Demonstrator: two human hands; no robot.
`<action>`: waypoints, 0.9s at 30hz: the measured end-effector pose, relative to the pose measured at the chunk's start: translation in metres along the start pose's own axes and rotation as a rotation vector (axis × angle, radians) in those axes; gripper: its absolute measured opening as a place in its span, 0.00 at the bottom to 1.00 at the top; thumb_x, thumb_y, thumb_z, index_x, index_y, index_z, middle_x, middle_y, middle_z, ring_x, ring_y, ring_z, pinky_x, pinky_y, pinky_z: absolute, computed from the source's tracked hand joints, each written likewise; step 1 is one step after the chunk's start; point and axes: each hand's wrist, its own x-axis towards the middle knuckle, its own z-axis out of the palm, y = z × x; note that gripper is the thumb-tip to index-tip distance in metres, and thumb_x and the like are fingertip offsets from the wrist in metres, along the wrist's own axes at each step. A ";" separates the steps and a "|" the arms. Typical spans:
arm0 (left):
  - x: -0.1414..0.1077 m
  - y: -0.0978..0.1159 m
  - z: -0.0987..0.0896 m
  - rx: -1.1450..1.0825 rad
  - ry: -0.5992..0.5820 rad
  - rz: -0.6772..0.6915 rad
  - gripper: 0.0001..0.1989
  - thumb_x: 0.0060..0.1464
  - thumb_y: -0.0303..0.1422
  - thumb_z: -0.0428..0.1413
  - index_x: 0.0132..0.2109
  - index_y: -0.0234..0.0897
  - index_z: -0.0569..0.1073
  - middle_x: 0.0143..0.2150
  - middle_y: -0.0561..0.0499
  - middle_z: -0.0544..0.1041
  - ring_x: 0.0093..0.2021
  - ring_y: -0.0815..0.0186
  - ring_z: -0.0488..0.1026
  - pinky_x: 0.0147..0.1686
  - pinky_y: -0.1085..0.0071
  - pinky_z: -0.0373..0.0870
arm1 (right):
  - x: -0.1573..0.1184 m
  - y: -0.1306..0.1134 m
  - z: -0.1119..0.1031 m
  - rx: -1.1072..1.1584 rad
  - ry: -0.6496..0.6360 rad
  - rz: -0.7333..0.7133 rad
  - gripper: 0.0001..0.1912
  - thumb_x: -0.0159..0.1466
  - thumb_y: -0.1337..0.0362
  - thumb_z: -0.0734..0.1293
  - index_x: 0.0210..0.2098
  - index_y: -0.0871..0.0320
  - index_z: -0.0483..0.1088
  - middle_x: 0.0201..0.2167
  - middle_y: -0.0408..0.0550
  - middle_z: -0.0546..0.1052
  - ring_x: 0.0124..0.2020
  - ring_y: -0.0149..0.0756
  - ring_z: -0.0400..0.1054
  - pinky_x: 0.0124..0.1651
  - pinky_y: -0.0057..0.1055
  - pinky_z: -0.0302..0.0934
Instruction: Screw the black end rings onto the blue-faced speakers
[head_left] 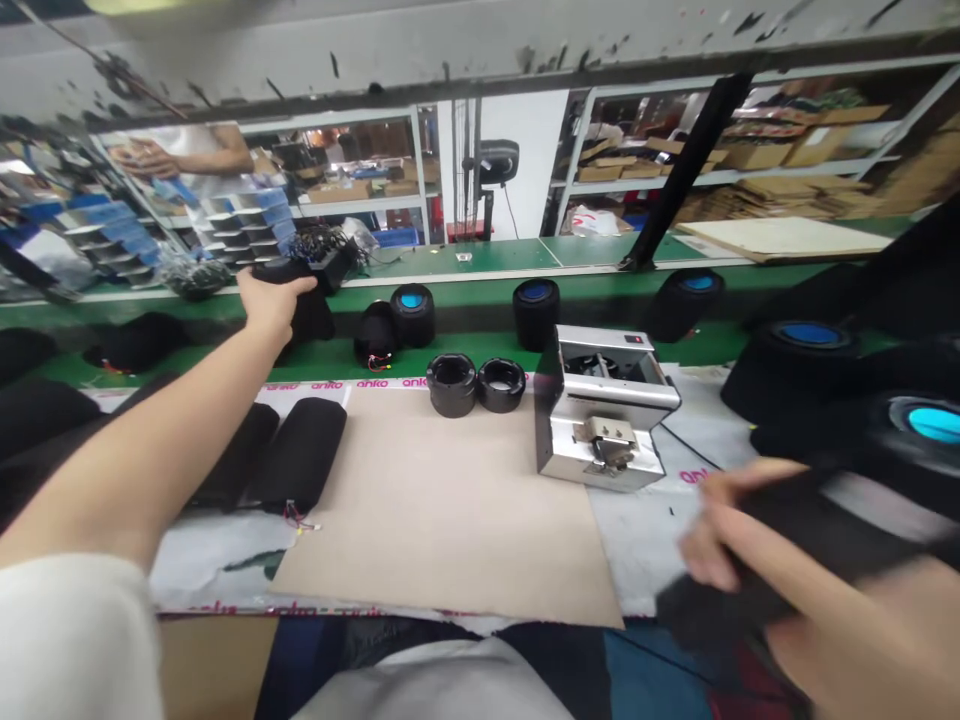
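My left hand (pixel 271 302) reaches to the far left of the bench and is closed on a black cylinder (pixel 311 312). At the lower right my right hand (pixel 739 535), blurred by motion, is wrapped round a dark object (pixel 814 520) whose shape is smeared. Two black rings (pixel 452 385) (pixel 501 386) stand side by side on the back edge of a beige board (pixel 450 500). To their right sits a silver machine (pixel 611 400). Black fabric-covered cylinders (pixel 304 455) with thin wires lie left of the board.
Several black cylinders with blue tops (pixel 536 312) stand along the green ledge (pixel 480 290) and at the right. A dark slanted post (pixel 686 175) rises behind the machine. Across the bench, a person (pixel 210 160) stands by stacked blue-and-white parts (pixel 251 222).
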 end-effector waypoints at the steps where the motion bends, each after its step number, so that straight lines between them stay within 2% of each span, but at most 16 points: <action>1: -0.009 0.005 -0.006 -0.031 0.028 -0.026 0.50 0.47 0.48 0.75 0.67 0.30 0.60 0.67 0.44 0.73 0.71 0.47 0.69 0.69 0.44 0.68 | 0.007 -0.005 0.016 0.001 -0.041 0.028 0.23 0.55 0.48 0.83 0.40 0.49 0.71 0.23 0.43 0.73 0.23 0.38 0.67 0.29 0.37 0.66; 3: -0.040 0.016 -0.021 -0.093 0.017 -0.015 0.52 0.40 0.39 0.79 0.68 0.33 0.63 0.65 0.46 0.75 0.67 0.50 0.74 0.67 0.48 0.73 | 0.025 -0.015 0.055 -0.112 -0.193 0.051 0.24 0.56 0.48 0.80 0.44 0.52 0.74 0.24 0.44 0.75 0.23 0.39 0.70 0.30 0.37 0.67; 5: -0.087 0.025 -0.037 -0.133 -0.028 0.022 0.50 0.35 0.32 0.79 0.65 0.32 0.69 0.62 0.47 0.79 0.64 0.52 0.77 0.68 0.50 0.73 | 0.045 -0.021 0.098 -0.283 -0.328 -0.023 0.27 0.58 0.49 0.78 0.52 0.54 0.72 0.30 0.44 0.78 0.24 0.40 0.74 0.30 0.36 0.71; 6: -0.116 0.029 -0.044 -0.152 -0.066 0.038 0.47 0.36 0.32 0.79 0.64 0.34 0.72 0.61 0.47 0.80 0.63 0.51 0.77 0.68 0.48 0.73 | 0.055 -0.022 0.119 -0.409 -0.367 -0.087 0.28 0.61 0.47 0.76 0.54 0.54 0.71 0.35 0.45 0.80 0.24 0.39 0.75 0.29 0.36 0.72; 7: -0.145 0.032 -0.050 -0.166 -0.118 0.036 0.47 0.37 0.33 0.79 0.65 0.36 0.72 0.61 0.46 0.80 0.63 0.49 0.77 0.69 0.46 0.72 | 0.064 -0.022 0.138 -0.472 -0.374 -0.139 0.28 0.60 0.48 0.78 0.54 0.54 0.71 0.41 0.48 0.80 0.26 0.39 0.76 0.31 0.37 0.74; 9: -0.203 0.033 -0.055 -0.153 -0.247 0.019 0.47 0.37 0.36 0.79 0.65 0.41 0.72 0.61 0.45 0.79 0.63 0.46 0.78 0.69 0.43 0.71 | 0.079 -0.018 0.171 -0.561 -0.352 -0.219 0.31 0.61 0.51 0.80 0.58 0.53 0.70 0.56 0.51 0.77 0.42 0.44 0.81 0.47 0.41 0.78; 10: -0.229 0.033 -0.054 -0.163 -0.268 0.013 0.47 0.37 0.36 0.79 0.64 0.42 0.72 0.61 0.45 0.79 0.62 0.46 0.78 0.68 0.43 0.73 | 0.085 -0.017 0.184 -0.608 -0.335 -0.239 0.32 0.61 0.51 0.81 0.60 0.53 0.70 0.61 0.53 0.73 0.49 0.48 0.80 0.55 0.44 0.77; 12: -0.272 0.029 -0.046 -0.198 -0.251 0.021 0.46 0.37 0.38 0.78 0.64 0.42 0.70 0.62 0.44 0.77 0.63 0.45 0.78 0.66 0.45 0.75 | 0.091 -0.013 0.204 -0.718 -0.300 -0.245 0.37 0.61 0.51 0.82 0.63 0.55 0.68 0.66 0.57 0.68 0.58 0.57 0.76 0.65 0.52 0.71; 14: -0.302 0.024 -0.035 -0.251 -0.214 0.003 0.47 0.38 0.39 0.78 0.64 0.42 0.68 0.64 0.42 0.75 0.65 0.45 0.77 0.65 0.47 0.76 | 0.093 -0.010 0.217 -0.824 -0.272 -0.226 0.42 0.59 0.49 0.83 0.64 0.59 0.67 0.65 0.62 0.66 0.59 0.64 0.75 0.65 0.59 0.69; 17: -0.325 0.019 -0.021 -0.313 -0.211 -0.046 0.49 0.40 0.41 0.78 0.67 0.43 0.65 0.68 0.39 0.72 0.69 0.43 0.74 0.68 0.46 0.74 | 0.094 -0.005 0.228 -0.918 -0.261 -0.223 0.43 0.59 0.49 0.83 0.64 0.63 0.66 0.62 0.64 0.67 0.59 0.68 0.74 0.62 0.60 0.70; 20: -0.331 0.017 -0.018 -0.334 -0.272 -0.057 0.52 0.41 0.41 0.78 0.70 0.44 0.64 0.73 0.37 0.68 0.73 0.41 0.70 0.72 0.44 0.69 | 0.096 0.000 0.231 -0.936 -0.268 -0.238 0.36 0.62 0.55 0.81 0.61 0.62 0.67 0.59 0.63 0.70 0.60 0.66 0.74 0.63 0.58 0.70; 23: -0.330 0.019 -0.023 -0.336 -0.315 -0.069 0.53 0.42 0.41 0.77 0.72 0.44 0.63 0.75 0.36 0.66 0.75 0.40 0.68 0.73 0.44 0.67 | 0.097 -0.003 0.223 -0.874 -0.268 -0.253 0.28 0.64 0.60 0.78 0.59 0.60 0.67 0.58 0.60 0.72 0.59 0.61 0.74 0.64 0.56 0.70; 25: -0.329 0.020 -0.026 -0.337 -0.330 -0.086 0.53 0.43 0.40 0.77 0.72 0.43 0.63 0.76 0.35 0.65 0.75 0.40 0.67 0.73 0.43 0.67 | 0.091 -0.011 0.210 -0.790 -0.288 -0.254 0.27 0.65 0.59 0.77 0.59 0.57 0.66 0.55 0.56 0.75 0.52 0.54 0.78 0.58 0.50 0.75; 27: -0.328 0.021 -0.029 -0.333 -0.341 -0.092 0.52 0.43 0.40 0.77 0.72 0.43 0.63 0.76 0.35 0.66 0.75 0.39 0.67 0.73 0.42 0.67 | 0.081 -0.023 0.191 -0.689 -0.360 -0.241 0.28 0.64 0.56 0.77 0.58 0.55 0.64 0.46 0.49 0.78 0.37 0.44 0.80 0.43 0.40 0.78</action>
